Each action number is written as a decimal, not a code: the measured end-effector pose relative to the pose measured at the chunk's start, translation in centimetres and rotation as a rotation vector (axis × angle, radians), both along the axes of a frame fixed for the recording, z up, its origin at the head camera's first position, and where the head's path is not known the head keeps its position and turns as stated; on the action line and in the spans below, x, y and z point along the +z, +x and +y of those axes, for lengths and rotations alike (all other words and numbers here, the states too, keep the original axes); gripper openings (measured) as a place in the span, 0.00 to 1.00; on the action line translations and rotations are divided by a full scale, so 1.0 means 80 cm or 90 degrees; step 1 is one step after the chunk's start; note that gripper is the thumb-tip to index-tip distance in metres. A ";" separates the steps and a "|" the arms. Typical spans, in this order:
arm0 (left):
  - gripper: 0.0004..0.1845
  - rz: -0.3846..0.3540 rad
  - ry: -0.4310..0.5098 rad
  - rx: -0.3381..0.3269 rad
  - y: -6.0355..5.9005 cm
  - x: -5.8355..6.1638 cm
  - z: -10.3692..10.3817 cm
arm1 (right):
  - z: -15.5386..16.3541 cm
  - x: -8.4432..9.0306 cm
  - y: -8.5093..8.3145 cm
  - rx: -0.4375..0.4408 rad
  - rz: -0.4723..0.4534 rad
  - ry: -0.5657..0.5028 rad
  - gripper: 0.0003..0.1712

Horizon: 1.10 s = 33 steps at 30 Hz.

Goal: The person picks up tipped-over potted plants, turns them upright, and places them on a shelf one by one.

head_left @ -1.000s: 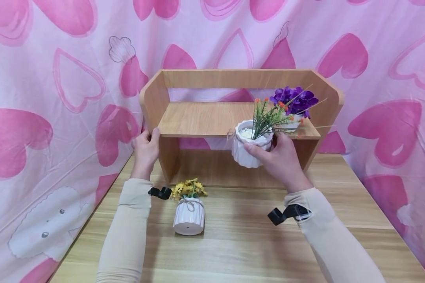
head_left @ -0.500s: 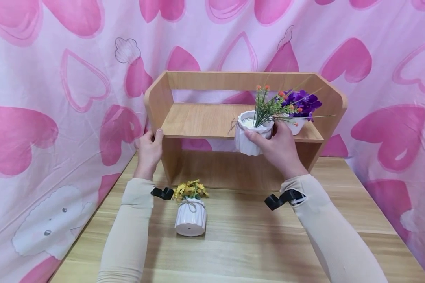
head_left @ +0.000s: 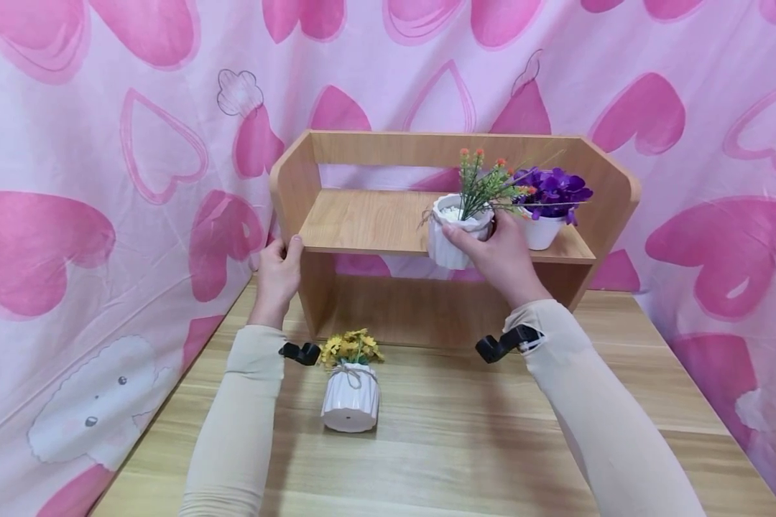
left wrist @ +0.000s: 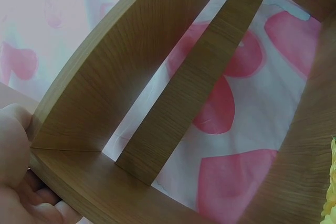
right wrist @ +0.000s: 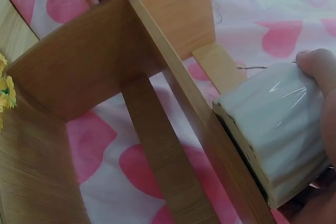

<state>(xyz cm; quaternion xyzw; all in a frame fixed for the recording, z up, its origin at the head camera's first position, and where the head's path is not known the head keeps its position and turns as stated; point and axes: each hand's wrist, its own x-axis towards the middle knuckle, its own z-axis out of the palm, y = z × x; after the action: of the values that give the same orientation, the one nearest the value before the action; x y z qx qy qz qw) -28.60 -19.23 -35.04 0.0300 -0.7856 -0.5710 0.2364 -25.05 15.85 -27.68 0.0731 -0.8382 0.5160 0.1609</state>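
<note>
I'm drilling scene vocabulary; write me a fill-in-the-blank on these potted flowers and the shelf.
1. The right hand holds a white pot at the shelf's ____ edge.
2. The pot already on the wooden shelf has ____ flowers.
3. The pot on the table has ____ flowers.
4. The left hand grips the shelf's ____ side panel.

Missing words: front; purple; yellow; left

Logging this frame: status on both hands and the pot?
Left hand grips shelf unit side panel. Right hand holds orange-flower pot at shelf's front edge. Purple-flower pot close beside.

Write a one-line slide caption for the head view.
Right hand grips a ribbed white pot of orange-budded greenery at the wooden shelf's front edge; left hand holds its side panel.
</note>
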 end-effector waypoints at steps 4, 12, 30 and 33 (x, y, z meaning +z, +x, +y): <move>0.23 -0.009 0.012 -0.009 0.001 -0.001 0.000 | -0.003 0.002 -0.012 -0.014 -0.012 0.018 0.43; 0.21 -0.010 0.009 -0.007 0.002 -0.001 0.001 | -0.006 0.003 -0.027 -0.039 -0.039 0.026 0.48; 0.20 0.002 0.006 0.002 0.001 0.000 0.001 | -0.014 0.013 -0.050 -0.033 -0.105 0.033 0.58; 0.21 0.005 0.005 -0.001 0.002 0.001 0.001 | -0.013 0.011 -0.048 -0.034 -0.102 0.030 0.61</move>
<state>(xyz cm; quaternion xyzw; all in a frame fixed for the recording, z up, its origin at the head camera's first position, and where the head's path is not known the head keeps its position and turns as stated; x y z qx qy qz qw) -28.45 -19.13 -34.99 0.0282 -0.7824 -0.5745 0.2389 -28.93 14.79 -26.79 0.0132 -0.8619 0.4959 0.1050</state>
